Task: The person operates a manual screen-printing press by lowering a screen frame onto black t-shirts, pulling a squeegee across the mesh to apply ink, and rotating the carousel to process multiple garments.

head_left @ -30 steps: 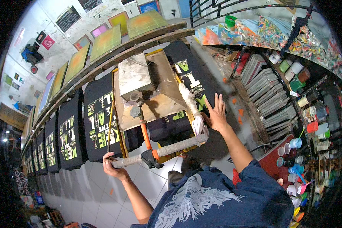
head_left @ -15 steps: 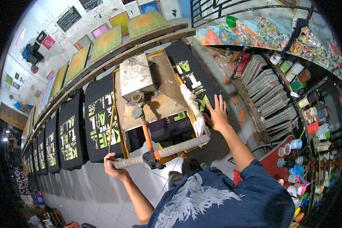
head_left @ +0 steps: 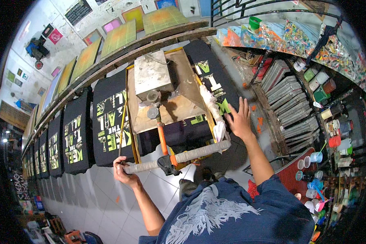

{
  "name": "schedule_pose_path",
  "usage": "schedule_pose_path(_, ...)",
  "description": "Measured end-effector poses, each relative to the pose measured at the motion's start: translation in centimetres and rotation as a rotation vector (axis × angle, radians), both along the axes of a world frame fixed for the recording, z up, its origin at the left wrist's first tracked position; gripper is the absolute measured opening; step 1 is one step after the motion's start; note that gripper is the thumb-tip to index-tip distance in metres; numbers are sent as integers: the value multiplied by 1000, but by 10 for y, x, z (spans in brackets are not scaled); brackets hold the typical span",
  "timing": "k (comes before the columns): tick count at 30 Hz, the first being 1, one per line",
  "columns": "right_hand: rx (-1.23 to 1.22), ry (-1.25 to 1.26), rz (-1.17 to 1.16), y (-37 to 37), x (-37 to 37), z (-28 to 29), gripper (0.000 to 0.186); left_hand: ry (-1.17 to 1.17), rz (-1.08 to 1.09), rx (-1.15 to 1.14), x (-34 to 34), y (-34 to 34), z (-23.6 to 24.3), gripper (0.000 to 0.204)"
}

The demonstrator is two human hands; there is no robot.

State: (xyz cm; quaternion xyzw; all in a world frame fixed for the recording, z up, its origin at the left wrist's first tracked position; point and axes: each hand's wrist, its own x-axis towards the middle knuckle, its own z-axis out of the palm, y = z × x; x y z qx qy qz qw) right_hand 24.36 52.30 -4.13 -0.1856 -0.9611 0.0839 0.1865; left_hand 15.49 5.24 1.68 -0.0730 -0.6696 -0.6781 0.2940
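Observation:
My left hand is closed around the left end of a long tape-wrapped bar. The bar runs across the near side of a flat panel heater with a dusty pale metal box on top. An orange-handled clamp joins the bar at its middle. My right hand is open, fingers spread, at the near right edge of a black T-shirt with a green and white print. The heater sits in a yellow-edged frame and hides much of the black cloth under it.
More printed black T-shirts line up along the bench to the left. Framed screens lean behind a wooden rail. On the right are stacked grey frames, paint pots and a paint-splattered board.
The whole view has shifted slightly. My left hand keeps its grip on the bar's end, and my right hand stays spread by the shirt's edge.

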Motion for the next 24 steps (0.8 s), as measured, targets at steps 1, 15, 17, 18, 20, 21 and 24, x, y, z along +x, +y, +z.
schedule_pose_path(1,-45,70,-20,-2,1,5,53,-22,-2,0,0,-3,-2,37)
schedule_pose_path(15,-48,719,294,-121,55,153,35,30,-55,79,1,-4,3,25)
schedule_pose_path(17,-130,416,515,-142,43,161,54,3,-99,48,0,-2,7,24)
schedule_pose_path(18,-175,286,457,-160,37,156,50,4,-130,41,-2,-4,3,24)
schedule_pose_path(20,-42,107,298,-177,37,143,52,0,-149,-30,-3,-10,2,25)
schedule_pose_path(21,-42,140,251,-183,36,145,54,47,-123,-41,-5,-10,1,26)
schedule_pose_path(24,-39,143,145,-208,47,145,51,64,-154,-73,-7,-19,4,27)
